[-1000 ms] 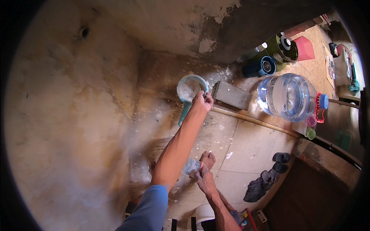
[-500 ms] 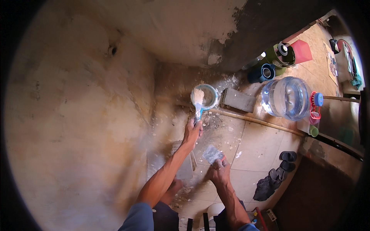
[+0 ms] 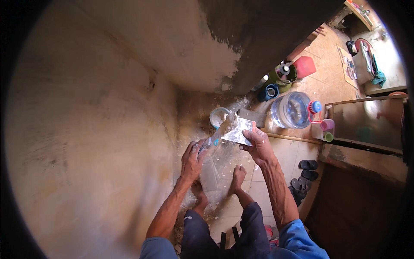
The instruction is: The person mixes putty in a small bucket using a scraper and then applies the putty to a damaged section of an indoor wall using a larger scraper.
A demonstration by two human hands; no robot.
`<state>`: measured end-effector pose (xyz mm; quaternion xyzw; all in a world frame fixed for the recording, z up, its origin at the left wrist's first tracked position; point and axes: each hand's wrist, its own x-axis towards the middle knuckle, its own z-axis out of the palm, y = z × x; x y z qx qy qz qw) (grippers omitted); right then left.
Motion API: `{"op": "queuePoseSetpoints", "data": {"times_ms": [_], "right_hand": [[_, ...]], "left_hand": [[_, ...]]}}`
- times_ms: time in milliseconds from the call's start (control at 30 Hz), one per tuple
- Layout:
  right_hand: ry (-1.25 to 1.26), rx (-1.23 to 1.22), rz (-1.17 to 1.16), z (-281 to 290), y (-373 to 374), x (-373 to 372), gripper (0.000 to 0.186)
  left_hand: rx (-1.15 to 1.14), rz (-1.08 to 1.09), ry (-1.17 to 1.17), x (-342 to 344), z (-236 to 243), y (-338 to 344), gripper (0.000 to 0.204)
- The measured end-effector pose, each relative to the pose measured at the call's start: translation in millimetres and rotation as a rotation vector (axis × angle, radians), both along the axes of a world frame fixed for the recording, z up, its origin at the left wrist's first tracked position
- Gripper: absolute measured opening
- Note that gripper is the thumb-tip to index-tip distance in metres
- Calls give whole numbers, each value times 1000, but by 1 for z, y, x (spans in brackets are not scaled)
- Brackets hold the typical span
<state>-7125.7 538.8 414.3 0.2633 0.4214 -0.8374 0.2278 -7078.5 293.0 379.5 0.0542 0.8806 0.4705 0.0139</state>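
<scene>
My left hand (image 3: 192, 160) is closed round the handle of a putty knife (image 3: 221, 132), whose blade carries pale paste. In my right hand (image 3: 259, 146) is a flat, light-coloured putty spreader (image 3: 239, 133), pinched by one edge and smeared with the same paste. Blade and spreader meet or overlap; whether they press together I cannot tell. Just beyond them, partly hidden by the tools, a light-blue tub (image 3: 211, 118) stands on the floor. Behind the spreader lies a grey block (image 3: 255, 116).
Patchy plastered wall (image 3: 86, 142) rises close on my left. A large water bottle (image 3: 290, 110), a blue mug (image 3: 269, 92) and a red container (image 3: 305, 66) stand to the right. Dark sandals (image 3: 308, 169) lie at right. My bare feet (image 3: 238, 176) are on splattered tiles.
My left hand has drawn the putty knife back from the tub, with paste on it. My right hand has raised the spreader up to the knife. The view has shifted.
</scene>
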Motion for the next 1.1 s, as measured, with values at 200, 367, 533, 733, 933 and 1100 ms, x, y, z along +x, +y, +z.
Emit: {"op": "queuePoseSetpoints", "data": {"times_ms": [200,367,533,733,933,1100], "right_hand": [[123,-143,37,134,-6,1,36],[219,-206,15,230,-13,10,44],[306,-262,2,281,-16,23,44],[327,-379,-46,309,-18,41,45],[336,-460,-62,339,-21,52,45],[309,-617,-71,342,-24,63,40]], "left_hand": [[-245,-61,312,-12,135,-32,39],[-324,-78,435,-7,226,-45,36],[-355,-95,514,-3,282,-53,40],[-337,-101,587,5,315,-58,49],[-365,-103,613,15,350,-62,49],[-316,-102,659,18,367,-57,47]]}}
